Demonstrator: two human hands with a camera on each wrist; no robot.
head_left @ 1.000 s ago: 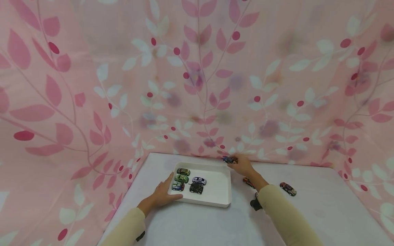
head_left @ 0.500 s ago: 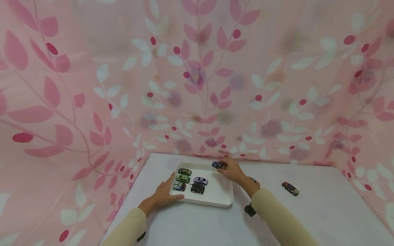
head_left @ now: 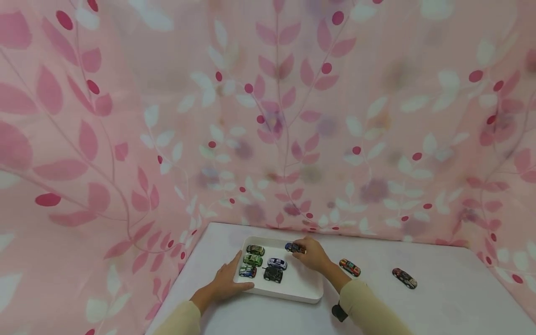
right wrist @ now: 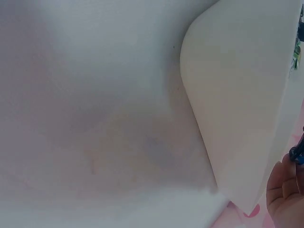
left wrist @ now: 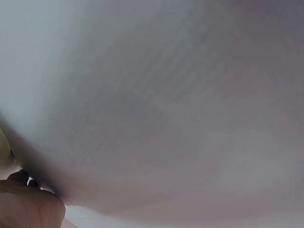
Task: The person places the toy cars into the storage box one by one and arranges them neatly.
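Note:
A white tray (head_left: 289,297) lies on the table. My right hand (head_left: 314,256) pinches a blue toy car (head_left: 291,247) over the tray's back right part. In the right wrist view that hand (right wrist: 287,192) appears at the right edge beside the tray's wall (right wrist: 237,95). My left hand (head_left: 226,280) rests against the tray's left front corner, thumb along the front rim and fingers along the left side. Inside, at left, are a dark green car (head_left: 255,250), a bright green car (head_left: 253,260) and a white-and-blue car (head_left: 248,271). Beside them sit a white-and-purple car (head_left: 277,264) and a black one (head_left: 273,274).
Right of the tray, on the pale table cover (head_left: 452,298), lie an orange-red toy car (head_left: 350,267) and a dark patterned one (head_left: 404,278). A black object (head_left: 339,312) shows under the right sleeve. Pink leaf-patterned cloth (head_left: 301,139) hangs behind and at both sides.
My right hand has carried the blue toy car left and down from behind the tray's back right corner to inside the rim. The left hand stays at the tray. The head view has tilted up.

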